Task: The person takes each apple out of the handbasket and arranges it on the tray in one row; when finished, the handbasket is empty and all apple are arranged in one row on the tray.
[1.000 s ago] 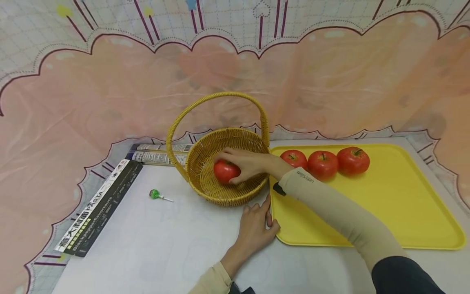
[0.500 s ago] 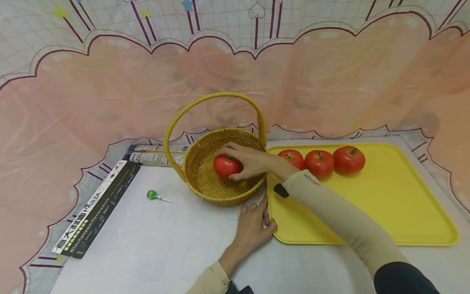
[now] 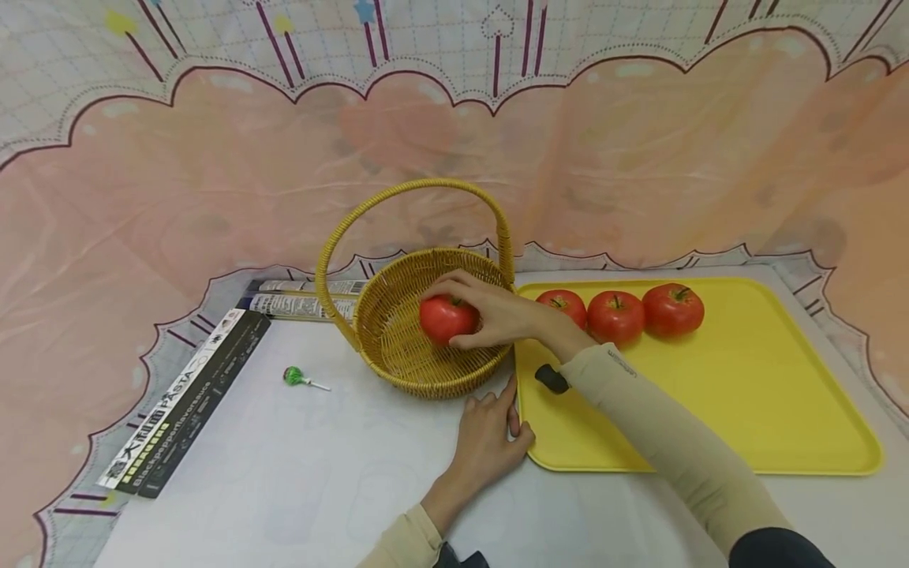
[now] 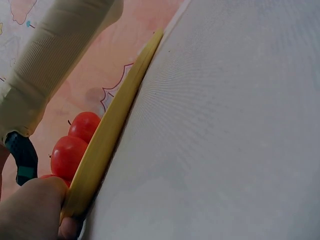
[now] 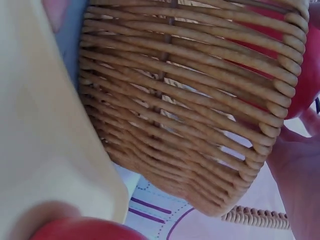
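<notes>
My right hand [image 3: 497,310] grips a red apple [image 3: 447,319] from the right side. The apple is just above the floor of the round yellow wicker basket [image 3: 398,371], inside its rim. In the right wrist view the basket's woven side [image 5: 170,100] partly hides the apple [image 5: 302,85]. My left hand [image 3: 486,442] holds the near left corner of a yellow tray [image 3: 746,394]. In the left wrist view the tray edge [image 4: 107,135] lies between the thumb side of that hand [image 4: 37,205] and a fingertip below. Several apples [image 3: 616,317] sit in a row at the tray's back left.
A green lollipop [image 3: 304,379] lies on the white table [image 3: 319,473]. Further left is a long black pasta box [image 3: 188,402]. Behind the basket's left side lie long printed packages [image 3: 298,304]. The basket handle [image 3: 415,186] arches upright. A patterned cloth [image 3: 213,181] hangs behind.
My right hand has lifted the apple slightly from the basket floor and drawn it a little to the right. My left hand keeps its place at the tray corner.
</notes>
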The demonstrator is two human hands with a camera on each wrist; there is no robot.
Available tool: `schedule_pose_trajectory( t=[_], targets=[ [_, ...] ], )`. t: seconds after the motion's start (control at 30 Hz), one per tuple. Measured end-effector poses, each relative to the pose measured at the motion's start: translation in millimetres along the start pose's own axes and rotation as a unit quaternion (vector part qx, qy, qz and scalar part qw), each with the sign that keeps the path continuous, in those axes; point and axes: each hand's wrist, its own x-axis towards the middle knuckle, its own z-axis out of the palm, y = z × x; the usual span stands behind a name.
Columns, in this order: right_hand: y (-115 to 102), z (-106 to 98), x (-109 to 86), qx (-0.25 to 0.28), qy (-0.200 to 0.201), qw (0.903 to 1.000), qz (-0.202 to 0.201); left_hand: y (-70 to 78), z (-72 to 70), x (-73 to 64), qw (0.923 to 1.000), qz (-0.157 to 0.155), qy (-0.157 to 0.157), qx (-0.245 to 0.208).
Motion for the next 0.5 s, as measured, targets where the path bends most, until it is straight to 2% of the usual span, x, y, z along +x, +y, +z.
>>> schedule_pose_trajectory(
  t=[0.23, 0.5],
  targets=[
    [-4.6, -1.0, -11.3, -0.020, 0.016, 0.9997, 0.000, 1.0, -1.0, 0.6, 1.0000, -0.006, -0.002, 0.005],
    [-6.2, 0.3, -22.3, -0.006, 0.044, 0.9990, -0.009, 1.1, -1.4, 0.6, 1.0000, -0.005, -0.004, 0.002]
  ],
)
